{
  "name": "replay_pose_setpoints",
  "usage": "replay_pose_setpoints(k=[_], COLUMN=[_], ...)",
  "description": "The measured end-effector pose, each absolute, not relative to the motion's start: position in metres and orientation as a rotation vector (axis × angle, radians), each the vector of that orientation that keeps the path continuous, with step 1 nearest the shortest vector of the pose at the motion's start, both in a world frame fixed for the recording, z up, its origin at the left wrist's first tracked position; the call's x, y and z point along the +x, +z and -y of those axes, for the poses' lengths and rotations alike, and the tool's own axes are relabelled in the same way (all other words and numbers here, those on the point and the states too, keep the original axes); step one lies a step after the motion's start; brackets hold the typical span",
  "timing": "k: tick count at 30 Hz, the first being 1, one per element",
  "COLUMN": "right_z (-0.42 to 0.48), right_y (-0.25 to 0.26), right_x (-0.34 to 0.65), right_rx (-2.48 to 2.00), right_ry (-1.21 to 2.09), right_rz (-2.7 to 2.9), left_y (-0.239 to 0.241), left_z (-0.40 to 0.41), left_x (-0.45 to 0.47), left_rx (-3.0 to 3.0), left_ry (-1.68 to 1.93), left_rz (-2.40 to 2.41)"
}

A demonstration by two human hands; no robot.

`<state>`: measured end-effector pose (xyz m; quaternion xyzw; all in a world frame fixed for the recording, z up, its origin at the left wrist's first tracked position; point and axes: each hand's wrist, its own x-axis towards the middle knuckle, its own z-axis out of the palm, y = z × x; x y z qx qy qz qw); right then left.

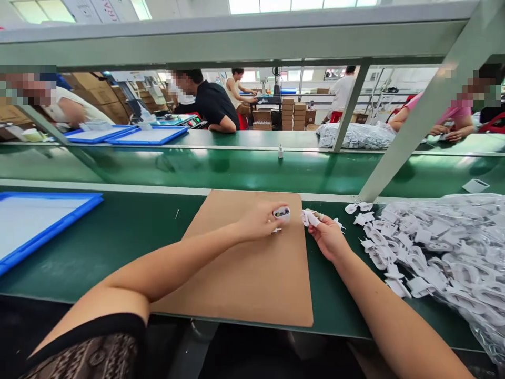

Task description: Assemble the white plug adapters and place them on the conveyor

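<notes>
My left hand [258, 220] is over the brown cardboard sheet [244, 273], its fingers closed round a white charger housing [281, 213]. The open end of the housing faces me and shows parts inside. Just past the right edge of the cardboard, my right hand [329, 237] pinches a small white plastic plug piece [311, 217]. A short gap lies between the two pieces. To the right, a large heap of white plug pieces [426, 247] spills from a clear plastic bag [473, 208], with a few loose ones near my right hand.
A blue-rimmed tray [51, 231] lies at the left. Beyond the bench runs a green conveyor belt [236, 168], with a white charger [280, 151] standing on it and a white housing [475, 185] farther right. A slanted metal post [410, 116] rises at the right. Several people work across the belt.
</notes>
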<state>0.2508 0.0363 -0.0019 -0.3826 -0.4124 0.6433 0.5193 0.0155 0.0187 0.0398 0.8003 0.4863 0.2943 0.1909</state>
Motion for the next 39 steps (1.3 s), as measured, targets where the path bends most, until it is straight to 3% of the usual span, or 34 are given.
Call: replay_pose_setpoints(k=[8, 16, 21, 39], right_z=[-0.020, 0.014, 0.018, 0.019], right_y=[0.012, 0.031, 0.026, 0.028], right_x=[0.247, 0.241, 0.240, 0.231], right_rx=[-0.979, -0.802, -0.747, -0.688], right_ry=[1.411, 0.695, 0.353, 0.200], right_rz=[1.269, 2.129, 2.359, 2.413], left_y=[0.002, -0.011, -0.009, -0.009], left_z=[0.053, 0.046, 0.045, 0.043], left_x=[0.022, 0.026, 0.026, 0.026], left_rx=[2.227, 1.956, 1.918, 1.885], left_ry=[0.864, 1.032, 1.056, 1.053], left_rz=[-1.208, -1.091, -1.085, -1.061])
